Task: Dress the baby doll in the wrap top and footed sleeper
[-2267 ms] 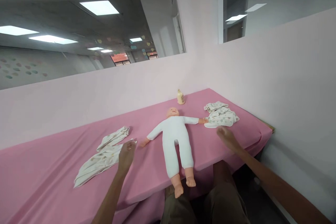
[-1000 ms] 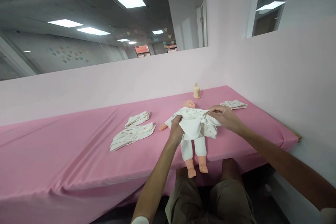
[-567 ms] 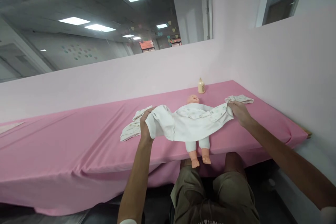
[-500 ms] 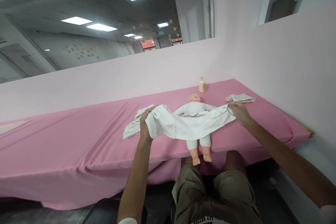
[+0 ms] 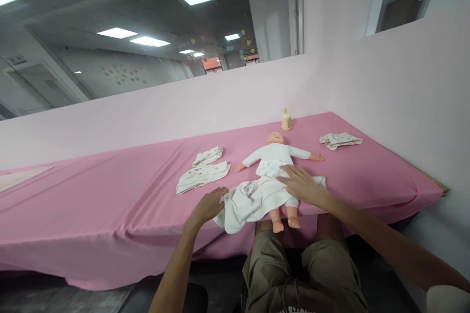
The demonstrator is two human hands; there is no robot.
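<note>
A baby doll (image 5: 273,154) in a white suit lies on its back on the pink-covered table (image 5: 110,205), arms spread, feet over the front edge. A white printed garment (image 5: 249,200) lies crumpled over the doll's legs and lower body. My left hand (image 5: 209,204) rests at the garment's left edge, fingers curled against the cloth. My right hand (image 5: 299,183) lies flat on the garment over the doll's hips, fingers stretched out.
Two folded cloth pieces (image 5: 203,171) lie left of the doll, another small garment (image 5: 340,140) at the right. A small cream bottle (image 5: 286,120) stands by the back wall. Pink partition walls close the back and right. My knees are under the table edge.
The garment was held stretched wide between both hands above the doll's chest; now it lies lower, bunched over the legs, and both hands have come down and inward onto it.
</note>
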